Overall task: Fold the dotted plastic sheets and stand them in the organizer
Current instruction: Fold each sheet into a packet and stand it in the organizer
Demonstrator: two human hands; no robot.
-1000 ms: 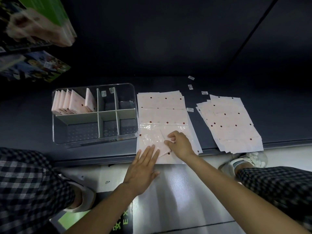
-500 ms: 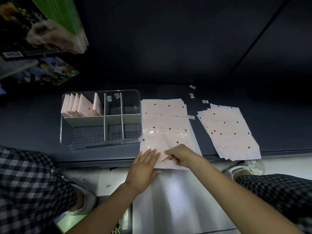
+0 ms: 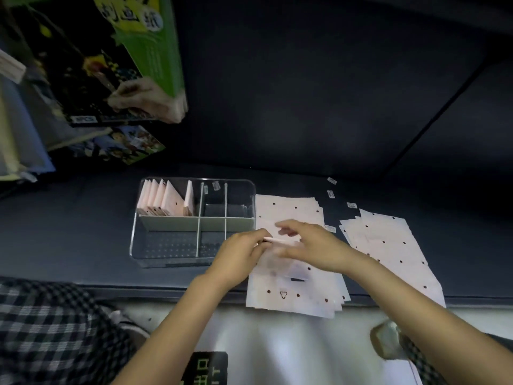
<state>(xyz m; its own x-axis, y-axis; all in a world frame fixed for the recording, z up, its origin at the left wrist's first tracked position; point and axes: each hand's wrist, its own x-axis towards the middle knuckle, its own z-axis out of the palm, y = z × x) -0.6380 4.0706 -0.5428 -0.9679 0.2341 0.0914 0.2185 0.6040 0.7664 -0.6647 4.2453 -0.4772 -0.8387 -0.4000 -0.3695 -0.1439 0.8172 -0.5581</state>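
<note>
Surface: dark blue padded ledge (image 3: 83,245) is seen from the head view, with a pale floor below it and checked trouser legs at both lower corners.
Change: half a second ago both hands were pressed low on the near end of the middle stack; a folded sheet (image 3: 280,240) is now lifted clear of that stack and held edge-on between the hands.
Left hand (image 3: 238,257): fingers are curled round the left end of the folded sheet, which is pinched.
Right hand (image 3: 313,245): the hand is blurred by motion; fingers are spread over the sheet's right end, and a firm grasp cannot be told.
Meaning: the fold is judged complete, and the carry toward the organizer is judged the step in hand.
Middle stack (image 3: 291,298): flat dotted sheets are left lying just right of the organizer, overhanging the ledge's front edge.
Right stack (image 3: 388,245): more flat dotted sheets are fanned out, apart from the middle stack.
Organizer (image 3: 194,262): a clear tray is divided by pale partitions.
Back-left compartment: folded sheets (image 3: 163,201) are stood in a leaning row.
Other compartments: nothing is seen inside them.
Labels (image 3: 330,193): small tags are scattered on the ledge behind the stacks.
</note>
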